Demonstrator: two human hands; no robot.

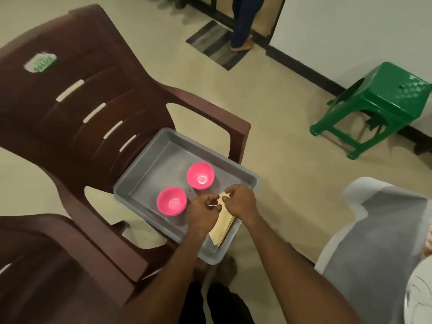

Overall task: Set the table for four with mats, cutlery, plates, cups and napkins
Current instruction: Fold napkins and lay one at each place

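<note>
A grey plastic tray [149,160] sits on the seat of a brown plastic chair [77,101]. Two pink cups [200,175] [171,201] stand upright inside the tray. A stack of tan paper napkins [223,226] lies at the tray's near right corner. Both hands hover over that stack. My left hand [202,212] has its fingers curled and pinches the napkin edge. My right hand [239,202] pinches the top napkin's far corner between thumb and fingers, lifting it slightly.
A second brown chair [58,260] stands at the lower left. A green plastic stool [383,106] is by the wall at right. The corner of a table with a white and grey cloth [378,242] shows at lower right. A person's leg [243,22] stands in the far doorway.
</note>
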